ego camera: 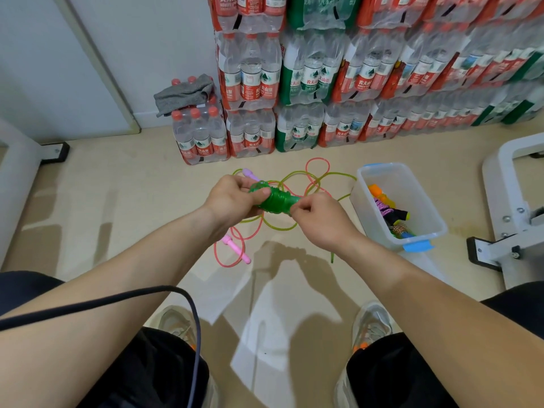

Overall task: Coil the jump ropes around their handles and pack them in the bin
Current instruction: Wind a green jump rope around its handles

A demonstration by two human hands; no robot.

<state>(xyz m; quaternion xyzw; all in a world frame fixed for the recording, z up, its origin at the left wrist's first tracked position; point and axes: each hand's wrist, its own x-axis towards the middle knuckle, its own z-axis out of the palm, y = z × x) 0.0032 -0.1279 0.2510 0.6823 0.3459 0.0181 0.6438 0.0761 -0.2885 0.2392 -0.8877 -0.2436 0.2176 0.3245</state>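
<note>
Green coil (275, 201) between hands (232, 198) (midair)

Storeroom or stock corner. Shrink-wrapped water packs (309, 78) stacked several high in a long row at the back, red and green labels. A lower stack at the left end has a grey cloth (182, 94) on top. Bare beige floor (117, 201). White metal frame (506, 207) with bolted black feet on the right. Plain white wall (44, 54) on the left.
</note>
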